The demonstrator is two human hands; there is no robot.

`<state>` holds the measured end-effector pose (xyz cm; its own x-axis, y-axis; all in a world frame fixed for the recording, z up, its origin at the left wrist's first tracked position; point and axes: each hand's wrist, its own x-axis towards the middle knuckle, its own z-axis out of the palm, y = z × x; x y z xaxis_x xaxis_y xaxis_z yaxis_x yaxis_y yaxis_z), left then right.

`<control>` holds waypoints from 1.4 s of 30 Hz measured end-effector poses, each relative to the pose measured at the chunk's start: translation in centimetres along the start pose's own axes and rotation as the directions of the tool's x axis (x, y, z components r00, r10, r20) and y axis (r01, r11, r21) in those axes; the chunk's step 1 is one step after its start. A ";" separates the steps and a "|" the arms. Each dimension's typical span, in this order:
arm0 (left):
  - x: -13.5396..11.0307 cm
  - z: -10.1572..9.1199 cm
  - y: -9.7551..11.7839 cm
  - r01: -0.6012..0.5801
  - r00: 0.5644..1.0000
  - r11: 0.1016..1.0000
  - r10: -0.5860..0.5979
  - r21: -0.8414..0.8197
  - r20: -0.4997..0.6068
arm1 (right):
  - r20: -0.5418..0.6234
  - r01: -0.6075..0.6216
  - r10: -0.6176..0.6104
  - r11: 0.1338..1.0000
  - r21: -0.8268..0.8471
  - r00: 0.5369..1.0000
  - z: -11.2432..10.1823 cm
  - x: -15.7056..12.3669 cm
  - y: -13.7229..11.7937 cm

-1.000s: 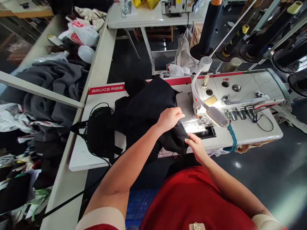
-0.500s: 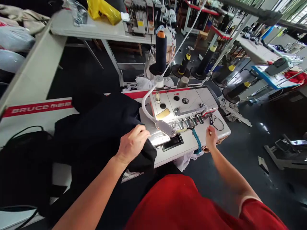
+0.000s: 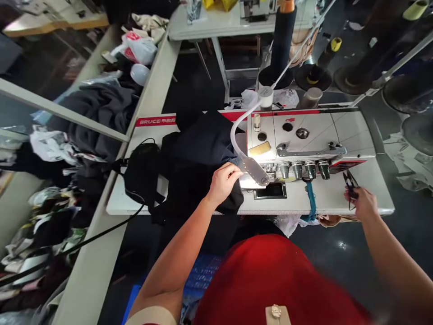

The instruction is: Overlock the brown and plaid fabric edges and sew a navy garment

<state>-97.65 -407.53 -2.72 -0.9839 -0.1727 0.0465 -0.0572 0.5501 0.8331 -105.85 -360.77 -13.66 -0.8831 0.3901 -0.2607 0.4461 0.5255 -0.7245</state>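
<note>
My left hand (image 3: 223, 183) is closed in a pinch at the edge of a dark navy fabric piece (image 3: 203, 142), just left of the sewing machine's lamp head. That fabric lies bunched on the table to the left of the overlock sewing machine (image 3: 297, 135). My right hand (image 3: 365, 203) grips a pair of thread snips (image 3: 350, 180) at the table's right end, blades pointing up and away from me. A dark loop of cord hangs beside the snips.
A bendy white lamp (image 3: 237, 131) arches over the needle area. A teal cloth strip (image 3: 310, 201) hangs over the front edge. At left sits a black bag (image 3: 140, 171); beyond it, a bin holds grey cloth (image 3: 98, 108). Thread cones (image 3: 282, 40) stand behind.
My right hand has reached the snips on the table and taken hold of them. My left hand stays at the fabric edge. The view has turned left and downward.
</note>
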 end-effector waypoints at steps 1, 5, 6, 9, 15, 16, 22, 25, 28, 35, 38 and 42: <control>-0.3 0.0 -0.2 0.025 1.000 1.000 -0.025 -0.006 -0.015 | 0.092 -0.041 0.030 0.992 0.123 0.995 -0.4 -1.5 0.3; -0.9 -0.2 -0.8 0.087 0.995 0.996 -0.089 -0.036 -0.048 | 0.393 -0.172 0.025 0.923 0.344 0.919 -0.7 -8.4 0.1; -0.9 -0.3 -0.9 0.083 0.995 0.995 -0.085 -0.047 -0.044 | 0.492 -0.201 -0.001 0.912 0.358 0.871 -0.2 -10.1 -0.6; -0.6 -0.6 -0.8 0.055 0.998 0.995 -0.056 -0.077 -0.004 | 0.748 -0.175 -0.115 0.938 0.298 0.653 2.4 -15.0 -4.4; 0.0 -1.6 -0.6 0.034 0.992 0.995 -0.022 -0.095 0.120 | 0.792 0.138 -0.331 0.943 0.304 0.513 10.6 -20.5 -13.0; 0.0 -1.8 -0.7 0.029 0.991 0.995 -0.017 -0.093 0.129 | 0.744 0.242 -0.397 0.918 0.316 0.537 11.6 -20.9 -13.9; -0.1 -2.5 -1.2 0.006 0.990 0.997 0.005 -0.083 0.140 | 0.504 0.644 -0.613 0.753 0.136 0.609 15.1 -22.2 -17.1; 0.0 -2.7 -1.0 -0.003 0.990 0.999 0.010 -0.052 0.140 | 0.446 0.741 -0.663 0.672 -0.001 0.601 16.1 -22.5 -18.0; 0.0 -2.9 -0.8 -0.028 0.991 0.999 0.031 -0.025 0.133 | 0.440 0.774 -0.683 0.632 -0.043 0.582 16.9 -22.5 -18.7; 0.2 -2.6 -0.8 -0.086 0.982 0.996 0.087 -0.011 0.168 | 0.475 0.733 -0.655 0.680 0.032 0.587 17.6 -22.5 -19.2; 0.3 -2.8 -0.7 -0.099 0.982 0.994 0.104 -0.040 0.156 | 0.500 0.628 -0.585 0.771 0.100 0.639 17.4 -22.3 -18.5; 0.4 -3.9 -0.8 -0.098 0.991 0.995 0.101 -0.034 0.089 | 0.529 0.350 -0.476 0.878 0.326 0.703 17.4 -22.4 -16.6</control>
<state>-97.30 -411.21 -1.21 -0.9958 -0.0426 0.0807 0.0454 0.5360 0.8430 -95.99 -391.43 -6.92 -0.9098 -0.3760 -0.1758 0.0354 0.3518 -0.9354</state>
